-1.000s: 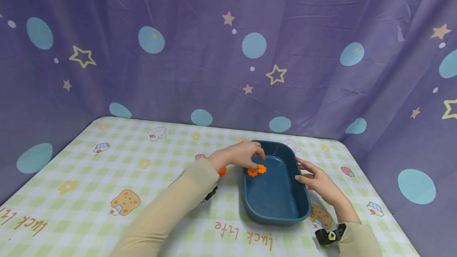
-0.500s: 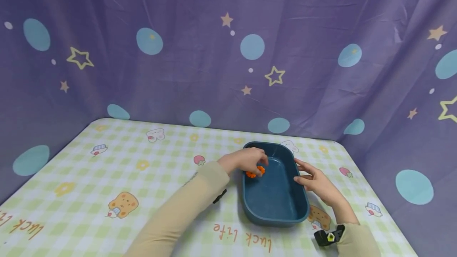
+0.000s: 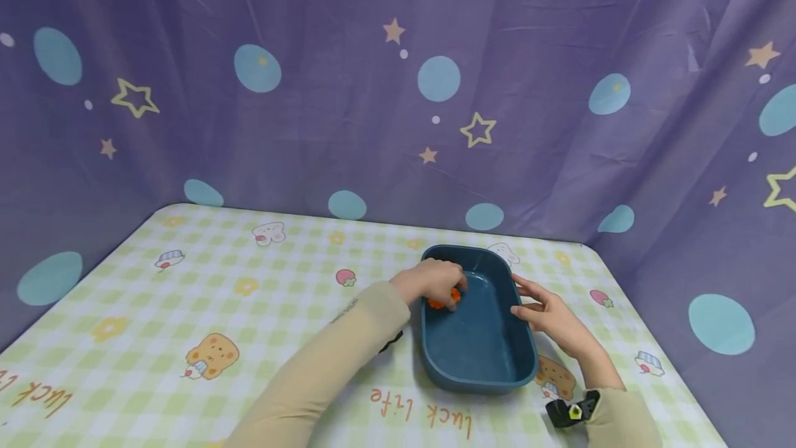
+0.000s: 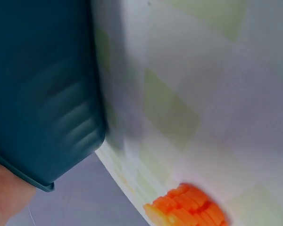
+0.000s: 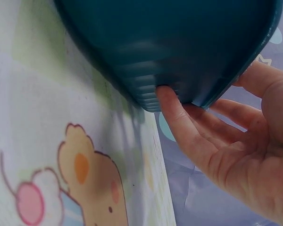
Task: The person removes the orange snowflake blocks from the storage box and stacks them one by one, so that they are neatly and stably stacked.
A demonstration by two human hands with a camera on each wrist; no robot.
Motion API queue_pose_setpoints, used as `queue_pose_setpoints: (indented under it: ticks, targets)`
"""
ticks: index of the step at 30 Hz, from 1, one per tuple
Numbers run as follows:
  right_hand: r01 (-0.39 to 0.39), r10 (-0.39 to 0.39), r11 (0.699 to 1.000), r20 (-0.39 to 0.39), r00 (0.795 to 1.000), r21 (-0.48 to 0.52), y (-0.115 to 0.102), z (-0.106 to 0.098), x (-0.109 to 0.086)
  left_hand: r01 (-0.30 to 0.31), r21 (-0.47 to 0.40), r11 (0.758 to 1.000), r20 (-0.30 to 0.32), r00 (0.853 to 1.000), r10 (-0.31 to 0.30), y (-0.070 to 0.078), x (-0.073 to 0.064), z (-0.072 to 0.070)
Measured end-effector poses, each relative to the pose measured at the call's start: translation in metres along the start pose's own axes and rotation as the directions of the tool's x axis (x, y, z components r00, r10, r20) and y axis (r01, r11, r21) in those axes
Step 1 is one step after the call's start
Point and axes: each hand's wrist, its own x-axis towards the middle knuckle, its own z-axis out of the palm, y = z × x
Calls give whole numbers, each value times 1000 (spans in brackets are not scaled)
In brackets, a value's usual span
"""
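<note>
A dark teal, deep rectangular tub (image 3: 479,351) with rounded corners stands on the table. My left hand (image 3: 435,278) reaches over its left rim, fingers bent down inside. Thumb and fingertips pinch small orange notched discs (image 3: 437,303), partly covered by the hand. My right hand (image 3: 553,316) holds the tub's right side; in the right wrist view, a finger presses the outer wall (image 5: 127,56) and the thumb is at the rim. The left wrist view shows the outer tub wall (image 4: 42,94) and a ridged orange piece (image 4: 188,207) on the cloth, which the left forearm hides from the head view.
A green-and-white checked tablecloth (image 3: 298,275) with printed cartoons covers the table. Behind it hangs a purple curtain (image 3: 336,102) with stars and dots. Black straps circle both wrists, the right one (image 3: 572,410) plainly visible.
My left hand has moved slightly right and down into the tub, its fingers closing over the orange discs. The left sleeve now covers the orange piece on the table. My right hand stays put.
</note>
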Motion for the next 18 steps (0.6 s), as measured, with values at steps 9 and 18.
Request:
queue_pose_setpoints:
  ticks: [9,18]
  targets:
    - [-3,3,1000,-3,1000,-8,-1,-1,0,-2,-7,1000,20,1000,2,2,-1,-3]
    - [-6,6,1000,-6,1000,-13,0,0,1,-11,-67,998,19,1000,12,0,2,-1]
